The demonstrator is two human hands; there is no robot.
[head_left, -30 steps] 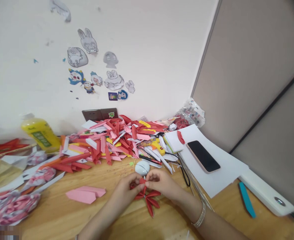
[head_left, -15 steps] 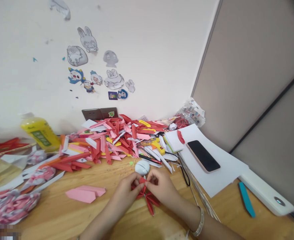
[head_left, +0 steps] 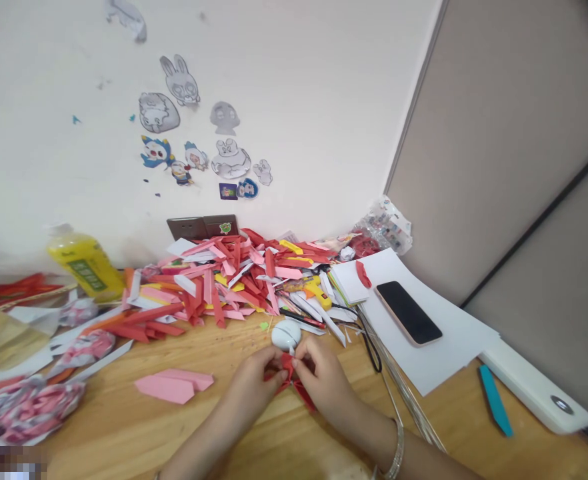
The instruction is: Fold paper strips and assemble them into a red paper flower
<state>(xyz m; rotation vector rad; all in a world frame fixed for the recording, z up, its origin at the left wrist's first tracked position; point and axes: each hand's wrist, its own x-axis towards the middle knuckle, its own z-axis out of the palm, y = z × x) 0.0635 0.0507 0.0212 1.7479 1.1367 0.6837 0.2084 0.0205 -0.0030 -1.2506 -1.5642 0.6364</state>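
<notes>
Wooden desk [head_left: 124,427], lower centre of frame: left hand [head_left: 257,383] and right hand [head_left: 324,381] both pinching red folded-paper flower [head_left: 290,379]. Light, creases easily, probably fragile at joints; hold near the hub.

Two hands close together over a wooden table [head_left: 254,440]. Left hand [head_left: 255,385] and right hand [head_left: 324,381] both pinching a red paper flower [head_left: 291,378]. Just behind the fingers, a small white ball [head_left: 285,335]. Behind that, a big pile of paper strips [head_left: 234,280], red and pink. A pink paper [head_left: 173,385] lying flat to the left. A yellow bottle [head_left: 87,265] by the wall. A phone [head_left: 407,312] on white sheets [head_left: 449,347] to the right. Stickers [head_left: 194,143] up on the wall.
</notes>
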